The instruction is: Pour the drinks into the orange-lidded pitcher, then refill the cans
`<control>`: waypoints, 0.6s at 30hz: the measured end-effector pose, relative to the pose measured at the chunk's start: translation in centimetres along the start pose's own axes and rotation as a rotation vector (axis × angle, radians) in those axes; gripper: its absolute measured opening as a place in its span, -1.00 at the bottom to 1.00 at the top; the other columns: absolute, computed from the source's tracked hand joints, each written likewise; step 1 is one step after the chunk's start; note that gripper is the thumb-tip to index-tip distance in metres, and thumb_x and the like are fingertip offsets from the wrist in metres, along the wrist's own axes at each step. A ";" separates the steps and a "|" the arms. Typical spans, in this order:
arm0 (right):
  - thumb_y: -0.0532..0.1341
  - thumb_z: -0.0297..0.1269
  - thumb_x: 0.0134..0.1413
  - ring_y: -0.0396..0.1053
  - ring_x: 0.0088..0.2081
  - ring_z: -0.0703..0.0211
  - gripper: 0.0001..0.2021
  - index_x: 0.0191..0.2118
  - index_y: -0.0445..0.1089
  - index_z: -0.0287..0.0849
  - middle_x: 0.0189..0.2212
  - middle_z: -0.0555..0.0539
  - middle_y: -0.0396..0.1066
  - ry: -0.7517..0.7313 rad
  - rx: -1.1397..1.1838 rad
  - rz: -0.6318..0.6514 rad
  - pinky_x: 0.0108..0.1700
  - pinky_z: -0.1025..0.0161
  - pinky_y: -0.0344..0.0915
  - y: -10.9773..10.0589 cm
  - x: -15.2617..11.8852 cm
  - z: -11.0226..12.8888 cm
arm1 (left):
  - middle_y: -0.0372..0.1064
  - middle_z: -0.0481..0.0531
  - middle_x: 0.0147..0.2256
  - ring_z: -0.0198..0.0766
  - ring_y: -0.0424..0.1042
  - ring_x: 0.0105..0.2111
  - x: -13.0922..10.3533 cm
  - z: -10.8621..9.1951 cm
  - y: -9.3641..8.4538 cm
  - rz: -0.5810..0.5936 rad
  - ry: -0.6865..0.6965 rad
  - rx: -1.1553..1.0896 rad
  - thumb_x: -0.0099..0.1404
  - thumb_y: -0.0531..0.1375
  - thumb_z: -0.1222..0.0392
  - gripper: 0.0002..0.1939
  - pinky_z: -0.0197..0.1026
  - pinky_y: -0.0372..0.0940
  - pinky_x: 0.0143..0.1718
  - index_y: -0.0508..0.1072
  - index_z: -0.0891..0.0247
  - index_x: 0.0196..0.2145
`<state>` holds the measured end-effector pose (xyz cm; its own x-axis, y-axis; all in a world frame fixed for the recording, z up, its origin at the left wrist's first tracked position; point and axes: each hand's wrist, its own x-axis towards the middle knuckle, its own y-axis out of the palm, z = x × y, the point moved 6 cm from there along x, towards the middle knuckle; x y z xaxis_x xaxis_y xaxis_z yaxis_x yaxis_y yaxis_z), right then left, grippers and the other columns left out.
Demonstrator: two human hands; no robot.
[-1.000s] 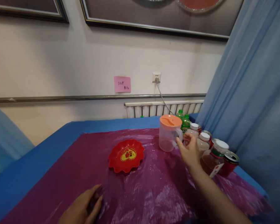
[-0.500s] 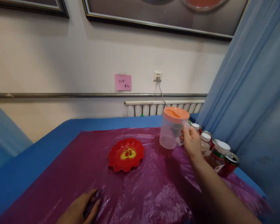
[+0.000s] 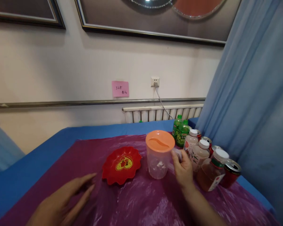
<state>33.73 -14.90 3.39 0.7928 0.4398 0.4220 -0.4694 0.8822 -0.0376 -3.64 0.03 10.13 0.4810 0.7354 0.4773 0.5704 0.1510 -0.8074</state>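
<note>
My right hand [image 3: 183, 168] is closed round the handle of a clear plastic pitcher [image 3: 157, 164], which has an orange lid [image 3: 159, 141]. The pitcher is upright, just right of a red plate [image 3: 122, 165] with a scalloped rim and a yellow design in its middle. Whether its base touches the sheet I cannot tell. To the plate's lower left is my left hand [image 3: 68, 197], slightly blurred, thumb and fingers apart with nothing between them. Plate and pitcher are over a purple plastic sheet [image 3: 132, 204].
Right of the pitcher stand green bottles [image 3: 182, 133], white-capped bottles [image 3: 200, 153] and several cans [image 3: 232, 172]. A blue curtain [image 3: 257, 94] hangs at the right. Behind the blue-covered table [image 3: 73, 133] are a radiator [image 3: 160, 113] and a plugged-in cord [image 3: 161, 102].
The pitcher has moved left and nearer to me in my right hand, closer to the plate. My left hand has risen and its fingers have straightened. The camera view has shifted slightly.
</note>
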 end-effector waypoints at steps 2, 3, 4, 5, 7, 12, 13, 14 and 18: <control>0.19 0.12 0.26 0.18 -0.44 0.24 -0.60 -0.39 0.31 -0.14 -0.51 0.09 0.25 -0.029 -0.026 -0.013 -0.34 0.30 0.17 -0.1 -0.1 -0.3 | 0.62 -0.04 -0.07 -0.14 0.62 -0.15 4.0 -6.5 -0.8 0.110 0.245 -0.058 0.35 0.19 -0.14 -0.62 -0.20 0.50 -0.10 0.53 -0.01 0.04; 0.19 0.11 0.27 0.20 -0.43 0.24 -0.60 -0.38 0.31 -0.14 -0.51 0.09 0.27 -0.046 -0.044 -0.020 -0.34 0.30 0.17 -0.1 -0.1 -0.3 | 0.60 -0.01 -0.05 -0.15 0.60 -0.12 6.1 -9.6 -1.1 0.104 0.343 -0.085 0.40 0.17 -0.07 -0.66 -0.19 0.48 -0.08 0.51 0.02 0.06; 0.18 0.10 0.28 0.21 -0.43 0.23 -0.61 -0.37 0.32 -0.14 -0.50 0.08 0.30 -0.063 -0.062 -0.025 -0.34 0.31 0.17 -0.1 -0.2 -0.4 | 0.59 0.01 -0.04 -0.17 0.58 -0.09 8.0 -12.7 -0.9 0.126 0.443 -0.112 0.44 0.15 -0.01 -0.68 -0.18 0.46 -0.05 0.49 0.04 0.07; 0.17 0.09 0.29 0.24 -0.44 0.23 -0.62 -0.36 0.33 -0.14 -0.49 0.07 0.33 -0.078 -0.078 -0.026 -0.35 0.31 0.18 -0.1 -0.2 -0.3 | 0.58 0.02 -0.02 -0.19 0.56 -0.07 9.8 -15.6 -0.1 0.182 0.537 -0.129 0.46 0.12 0.06 -0.70 -0.17 0.44 -0.03 0.48 0.06 0.09; 0.14 0.07 0.32 0.27 -0.45 0.23 -0.63 -0.34 0.35 -0.14 -0.49 0.06 0.37 -0.104 -0.103 -0.020 -0.37 0.32 0.18 0.1 -0.2 -0.1 | 0.54 0.09 0.05 -0.14 0.51 0.01 12.9 -20.1 2.1 0.298 0.699 -0.127 0.44 0.16 0.12 -0.69 -0.09 0.39 0.04 0.48 0.13 0.10; 0.12 0.02 0.34 0.33 -0.48 0.21 -0.67 -0.33 0.34 -0.12 -0.51 0.06 0.40 -0.153 -0.131 -0.020 -0.41 0.32 0.19 0.3 -0.1 0.4 | 0.59 0.07 -0.15 -0.17 0.48 -0.16 16.7 -25.0 8.7 0.653 1.039 -0.033 0.27 0.27 0.32 -0.81 -0.14 0.32 -0.03 0.58 0.20 -0.15; 0.12 0.02 0.35 0.34 -0.49 0.21 -0.68 -0.32 0.34 -0.11 -0.51 0.05 0.41 -0.162 -0.135 -0.024 -0.41 0.32 0.19 0.3 0.0 0.5 | 0.59 0.07 -0.19 -0.16 0.47 -0.19 17.0 -25.2 9.5 0.674 1.076 -0.008 0.25 0.28 0.33 -0.84 -0.14 0.31 -0.07 0.58 0.20 -0.21; 0.12 0.02 0.35 0.34 -0.49 0.21 -0.68 -0.32 0.34 -0.11 -0.52 0.05 0.41 -0.169 -0.138 -0.028 -0.42 0.32 0.19 0.3 0.0 0.6 | 0.59 0.06 -0.23 -0.15 0.46 -0.21 17.3 -25.3 10.0 0.678 1.102 0.016 0.23 0.28 0.33 -0.87 -0.14 0.29 -0.10 0.58 0.19 -0.25; 0.10 0.02 0.36 0.35 -0.49 0.19 -0.68 -0.33 0.31 -0.09 -0.53 0.04 0.41 -0.173 -0.151 -0.024 -0.43 0.31 0.18 0.4 0.1 0.8 | 0.56 0.04 -0.28 -0.16 0.39 -0.26 17.8 -25.2 10.6 0.664 1.135 0.085 0.25 0.25 0.29 -0.93 -0.13 0.22 -0.16 0.55 0.19 -0.31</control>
<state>33.27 -14.60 4.08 0.7186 0.3942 0.5729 -0.3774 0.9130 -0.1548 27.69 -1.93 18.81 0.9628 -0.2689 -0.0257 -0.0127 0.0496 -0.9987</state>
